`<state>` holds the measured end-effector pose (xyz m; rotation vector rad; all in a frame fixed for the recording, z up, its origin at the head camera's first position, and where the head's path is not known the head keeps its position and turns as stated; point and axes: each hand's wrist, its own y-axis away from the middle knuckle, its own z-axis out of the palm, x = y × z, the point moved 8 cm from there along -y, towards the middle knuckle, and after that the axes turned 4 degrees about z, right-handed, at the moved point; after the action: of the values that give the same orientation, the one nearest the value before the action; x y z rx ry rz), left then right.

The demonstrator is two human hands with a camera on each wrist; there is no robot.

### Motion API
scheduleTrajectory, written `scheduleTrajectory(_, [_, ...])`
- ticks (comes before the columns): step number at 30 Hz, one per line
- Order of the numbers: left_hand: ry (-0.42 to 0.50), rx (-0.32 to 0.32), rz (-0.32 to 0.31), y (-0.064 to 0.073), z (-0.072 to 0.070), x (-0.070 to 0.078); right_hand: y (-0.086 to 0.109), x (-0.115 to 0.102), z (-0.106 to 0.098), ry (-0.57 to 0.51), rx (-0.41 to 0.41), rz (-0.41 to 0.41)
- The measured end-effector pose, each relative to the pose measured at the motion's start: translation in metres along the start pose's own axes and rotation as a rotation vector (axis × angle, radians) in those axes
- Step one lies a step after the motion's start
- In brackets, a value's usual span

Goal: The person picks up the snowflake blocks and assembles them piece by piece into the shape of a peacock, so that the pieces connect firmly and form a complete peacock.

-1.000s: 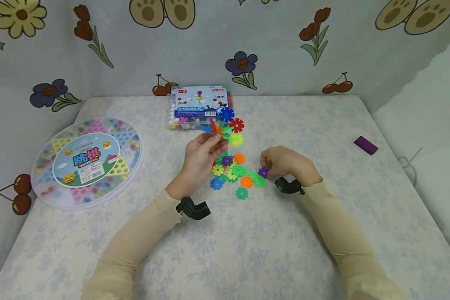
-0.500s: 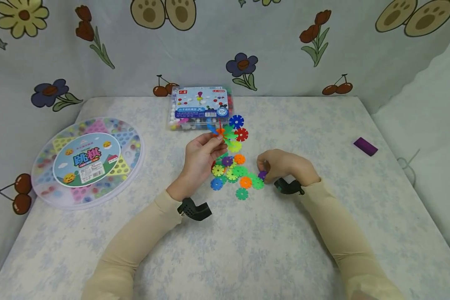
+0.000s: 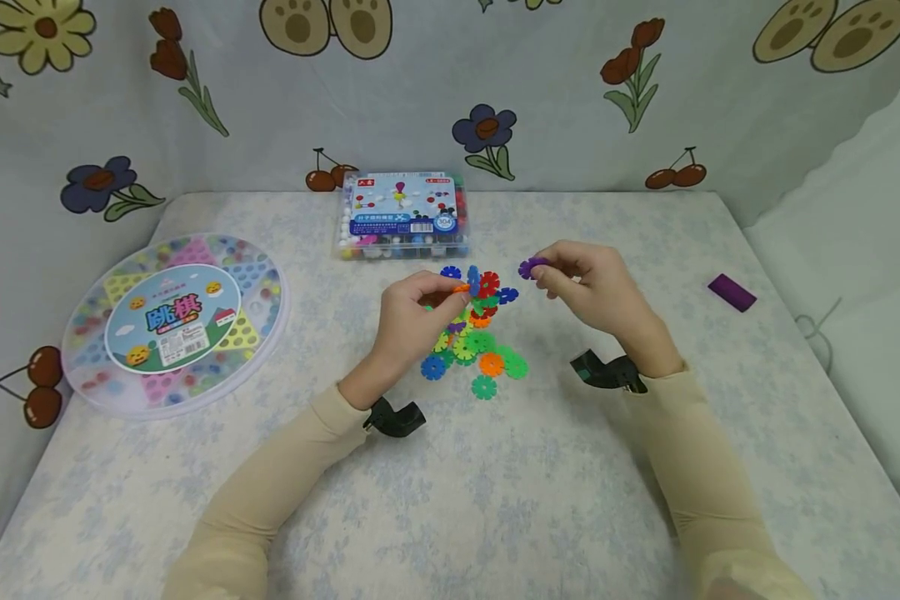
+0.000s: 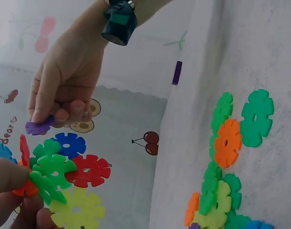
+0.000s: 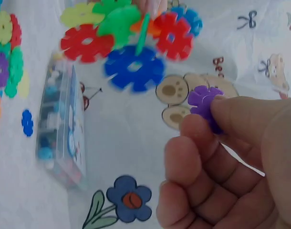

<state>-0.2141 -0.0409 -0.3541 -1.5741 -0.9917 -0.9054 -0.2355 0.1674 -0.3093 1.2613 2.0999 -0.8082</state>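
Note:
My left hand (image 3: 412,325) pinches an orange snowflake disc (image 3: 461,288), part of a joined cluster of notched plastic discs. In the left wrist view the cluster shows a green disc (image 4: 55,169), a red disc (image 4: 90,171), a yellow disc (image 4: 78,208) and a blue disc (image 4: 70,145). Raised to the right of the cluster, my right hand (image 3: 600,287) holds a purple snowflake disc (image 3: 529,267) between thumb and finger, apart from the cluster. Below lies a pile of loose discs, among them a green disc (image 3: 483,387) and an orange disc (image 3: 492,364), partly hidden by the cluster.
A clear box (image 3: 402,215) with a printed label stands at the back, beyond the cluster. On the left lies a round Chinese checkers set (image 3: 172,321). A small purple block (image 3: 732,292) rests at the far right of the patterned table (image 3: 495,500).
My right hand has lifted the purple disc off the table, up and away beside the cluster. My left hand has turned the cluster and shifted slightly right.

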Motion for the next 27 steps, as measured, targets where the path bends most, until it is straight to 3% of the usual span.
scheduleTrajectory(6, [-0.052,-0.042,0.042,0.001,0.004,0.003,0.004,-0.018,0.008,0.02,0.006,-0.131])
scheduleTrajectory(13, [-0.063,-0.063,0.041,0.001,0.006,0.002,0.005,-0.02,0.015,0.05,-0.033,-0.157])
scheduleTrajectory(22, [-0.183,-0.153,0.172,-0.001,0.007,0.013,0.007,-0.025,0.024,0.136,-0.079,-0.179])
scheduleTrajectory(27, [-0.209,-0.198,0.182,-0.002,0.007,0.014,0.007,-0.025,0.026,0.134,-0.096,-0.186])
